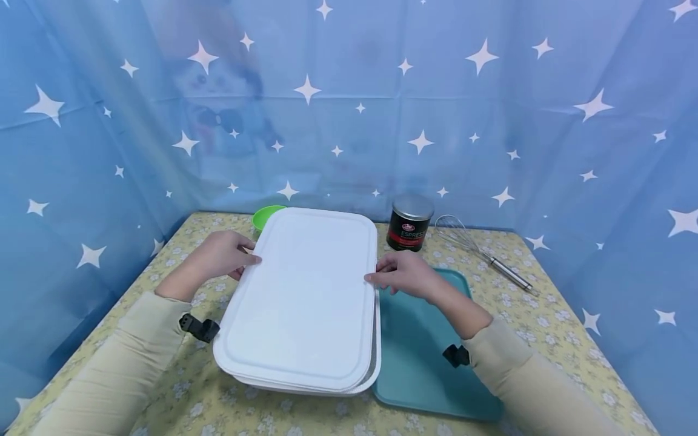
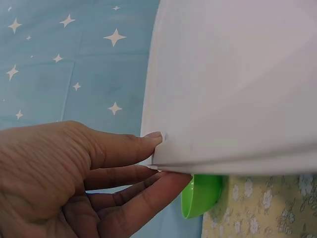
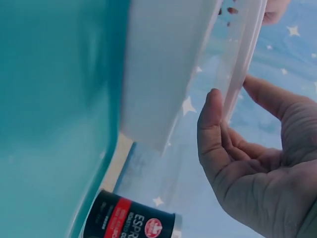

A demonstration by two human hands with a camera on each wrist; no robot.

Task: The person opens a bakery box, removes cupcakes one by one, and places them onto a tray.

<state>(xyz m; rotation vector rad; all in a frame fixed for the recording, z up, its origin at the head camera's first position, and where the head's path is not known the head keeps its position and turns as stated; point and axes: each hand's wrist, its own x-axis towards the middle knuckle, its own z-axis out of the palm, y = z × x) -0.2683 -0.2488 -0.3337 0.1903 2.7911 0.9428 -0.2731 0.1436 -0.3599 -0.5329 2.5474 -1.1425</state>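
Observation:
A white rectangular lid (image 1: 305,290) lies on a white container (image 1: 366,380) in the middle of the table. My left hand (image 1: 229,254) holds the lid's left edge. In the left wrist view its thumb lies on top and its fingers (image 2: 168,183) curl under the lid (image 2: 237,84). My right hand (image 1: 400,275) holds the right edge. The right wrist view shows its thumb and fingers on either side of the lid's rim (image 3: 242,64), beside the container's wall (image 3: 158,64).
A teal tray (image 1: 420,345) lies to the right, partly under the container. Behind stand a green bowl (image 1: 267,215), a black espresso can (image 1: 410,224) and a metal whisk (image 1: 485,254). Blue star-print curtains close in the yellow flowered table (image 1: 545,315).

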